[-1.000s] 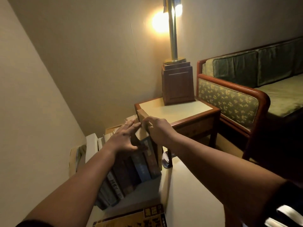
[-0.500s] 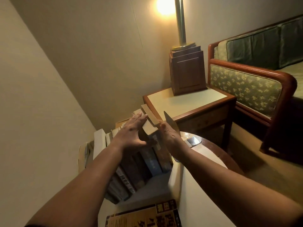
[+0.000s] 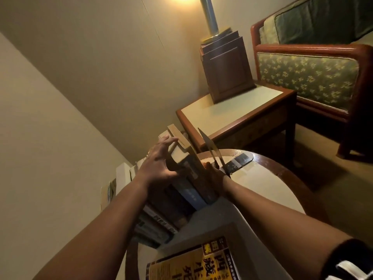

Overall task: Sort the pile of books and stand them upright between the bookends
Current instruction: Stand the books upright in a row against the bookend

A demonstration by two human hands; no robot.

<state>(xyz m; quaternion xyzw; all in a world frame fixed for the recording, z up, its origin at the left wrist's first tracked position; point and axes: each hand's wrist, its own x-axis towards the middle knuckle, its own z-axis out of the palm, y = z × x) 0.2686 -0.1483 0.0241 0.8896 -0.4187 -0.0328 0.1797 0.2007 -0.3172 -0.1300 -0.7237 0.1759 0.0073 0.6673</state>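
A: Noting positions. Where are the books standing?

B: A row of books (image 3: 181,199) is standing spines-out on the round table (image 3: 262,190), running from the wall side toward the middle. At the row's inner end a tan book (image 3: 178,153) is sticking up above its neighbours

A: What are the hands doing?

B: The left hand (image 3: 159,160) is reaching over the tops of the row. Its fingers are spreading wide with the tips touching the tan book's upper edge, and the thumb is splaying out below, wrapping nothing. The right hand (image 3: 214,175) is pushing in low at the end of the row, between the last book and the metal bookend (image 3: 212,148). Its fingers are hiding behind book and plate, so I cannot tell whether they are gripping anything

A: And the bookend itself?

B: It is standing just beside the last book, with a narrow gap showing between its top and the tan book

A: Anything else lying around?

B: A yellow book (image 3: 189,265) is lying flat at the table's near edge, well apart from the row. Beyond the table, a wooden side table (image 3: 232,114) is carrying a lamp base (image 3: 228,65), with a green patterned sofa (image 3: 306,77) sitting next to it
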